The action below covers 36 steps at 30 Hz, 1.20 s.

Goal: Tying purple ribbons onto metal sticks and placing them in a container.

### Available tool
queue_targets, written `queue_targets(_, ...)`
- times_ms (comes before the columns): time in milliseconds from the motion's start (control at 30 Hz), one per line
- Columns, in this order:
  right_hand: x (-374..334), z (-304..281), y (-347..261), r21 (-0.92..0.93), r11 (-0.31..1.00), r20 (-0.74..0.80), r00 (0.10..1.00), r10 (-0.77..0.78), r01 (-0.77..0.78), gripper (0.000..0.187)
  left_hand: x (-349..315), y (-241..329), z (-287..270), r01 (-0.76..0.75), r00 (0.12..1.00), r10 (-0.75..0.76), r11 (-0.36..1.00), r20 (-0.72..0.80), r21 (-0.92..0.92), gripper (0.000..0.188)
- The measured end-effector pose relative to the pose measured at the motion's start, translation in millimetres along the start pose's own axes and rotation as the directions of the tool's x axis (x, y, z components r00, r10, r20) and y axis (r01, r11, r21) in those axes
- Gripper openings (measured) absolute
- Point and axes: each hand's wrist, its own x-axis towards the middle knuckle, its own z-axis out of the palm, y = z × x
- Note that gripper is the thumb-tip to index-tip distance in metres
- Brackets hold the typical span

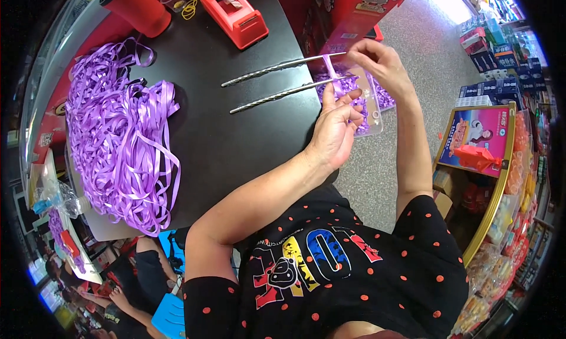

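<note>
Two twisted metal rods, an upper rod [265, 71] and a lower rod [277, 96], jut side by side over the dark table. A purple ribbon [329, 66] spans them close to their pointed right ends. My left hand [336, 129] is below the lower rod, its thumb and curled fingers closed at the ribbon. At the upper rod's tip, my right hand [383, 65] has thumb and fingers pinched together; whatever is between them is hidden. Beneath my hands is a clear plastic box [376, 125] with many small purple ribbon pieces [359, 112].
A large heap of purple ribbon [127, 144] covers the left of the table [218, 156]. Farther back are a red tape dispenser [233, 17], a red cup [138, 10] and yellow rubber bands [188, 9]. A display shelf [471, 180] stands right; people and a blue stool [170, 315] are lower left.
</note>
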Motion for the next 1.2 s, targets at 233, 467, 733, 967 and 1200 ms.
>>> queue_targets(233, 17.2, 4.3, -36.5, -0.42, 0.708, 0.44, 0.81, -0.388, 0.567, 0.036, -0.2, 1.5, 2.5, -0.006, 1.0, 0.006, 1.0, 0.026, 0.008, 0.074)
queue_targets(467, 37.2, -1.6, -47.4, -0.385, 0.714, 0.593, 0.75, -0.294, 0.584, 0.015, 3.2, -0.1, -1.4, -0.017, 0.999, 0.017, 1.0, 0.029, 0.022, 0.074)
queue_targets(733, 28.3, -14.7, -12.4, -0.275, 0.724, 0.48, 0.743, -0.466, 0.632, 0.013, -1.1, 2.7, 0.9, 0.002, 1.0, -0.002, 1.0, 0.008, -0.005, 0.074)
queue_targets(967, -6.2, -10.8, -12.2, -0.329, 0.853, 0.224, 0.911, -0.346, 0.405, 0.018, -1.3, -1.0, 0.6, 0.011, 1.0, -0.011, 0.999, 0.009, 0.038, 0.069)
queue_targets(1200, -25.4, 21.2, -11.9, -0.58, 0.682, 0.065, 0.86, -0.506, 0.445, 0.025, 5.1, -1.4, 5.9, -0.014, 1.0, 0.013, 1.0, 0.027, 0.015, 0.066)
